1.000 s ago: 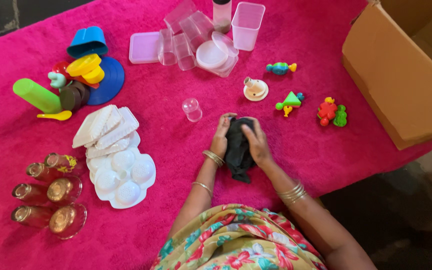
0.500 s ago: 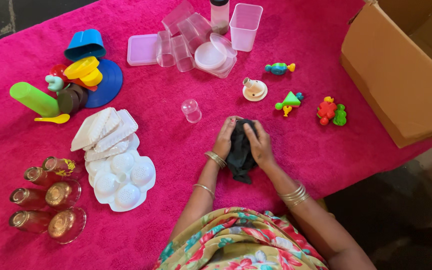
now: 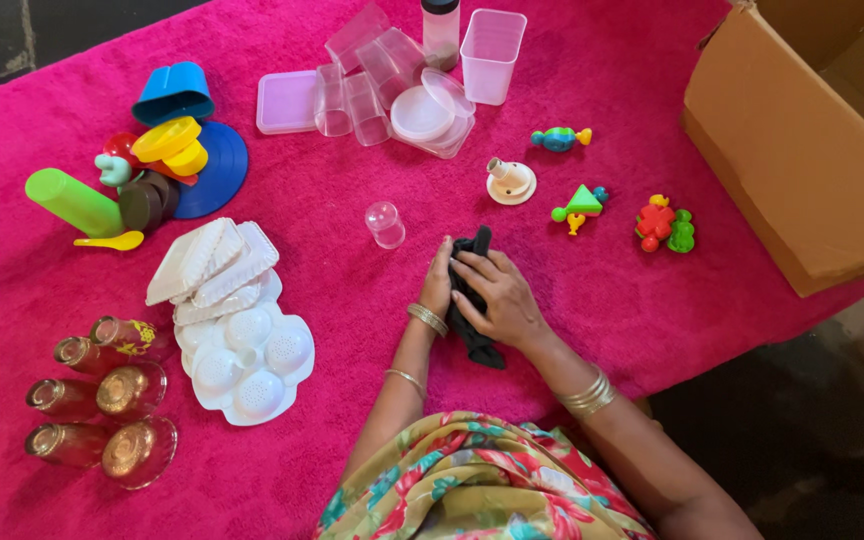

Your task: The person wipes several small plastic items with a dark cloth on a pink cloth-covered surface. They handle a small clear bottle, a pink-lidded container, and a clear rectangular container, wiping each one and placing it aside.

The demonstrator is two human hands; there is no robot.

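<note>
A crumpled black cloth [image 3: 476,343] lies on the pink carpet [image 3: 352,300] in front of me, held between both hands. My left hand [image 3: 439,283] grips its left side with fingers curled. My right hand [image 3: 497,298] lies across the top of it, fingers spread over the fabric and pressing it down. A tip of the cloth sticks up past my fingers. Bangles ring both wrists.
A small clear cup [image 3: 386,223] stands just left of my hands. White moulded trays [image 3: 237,330] and several amber glasses [image 3: 102,400] lie at the left. Coloured plastic toys [image 3: 142,165], clear containers [image 3: 402,80], small toys [image 3: 664,225] and a cardboard box [image 3: 812,140] lie farther off.
My right hand has slid over the cloth from its right side to lie flat across it. The cloth is now narrower and more bunched, with a tip poking up.
</note>
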